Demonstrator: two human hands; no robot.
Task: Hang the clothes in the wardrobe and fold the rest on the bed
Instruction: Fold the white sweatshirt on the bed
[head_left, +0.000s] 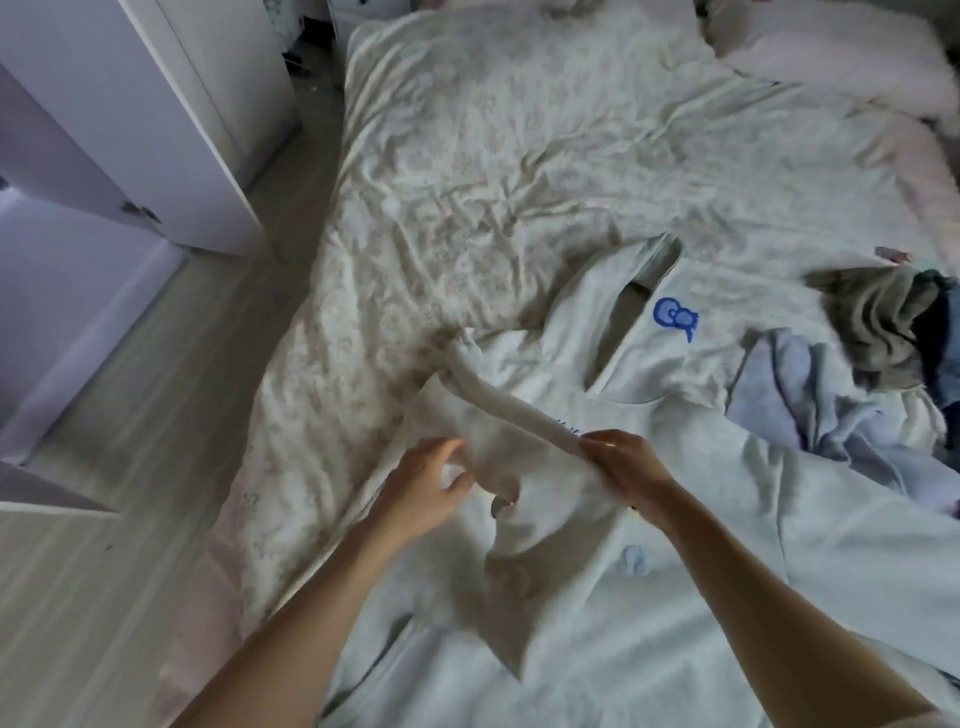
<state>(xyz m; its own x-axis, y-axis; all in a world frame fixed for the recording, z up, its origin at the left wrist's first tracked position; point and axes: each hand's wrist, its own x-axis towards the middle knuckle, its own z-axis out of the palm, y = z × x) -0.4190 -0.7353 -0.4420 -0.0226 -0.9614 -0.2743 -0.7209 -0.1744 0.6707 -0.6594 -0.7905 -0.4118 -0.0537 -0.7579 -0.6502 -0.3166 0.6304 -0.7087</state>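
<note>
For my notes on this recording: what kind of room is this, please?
Most likely a bedroom: a bed with a rumpled floral cover, a white wardrobe beside it, and clothes heaped on the bed.

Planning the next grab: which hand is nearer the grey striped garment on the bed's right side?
Right. The right hand pinches the white sleeve just left of and below the grey striped garment; the left hand grips the same sleeve farther left.

Pale hoodie (675, 395) spread on bed (493, 156)
</note>
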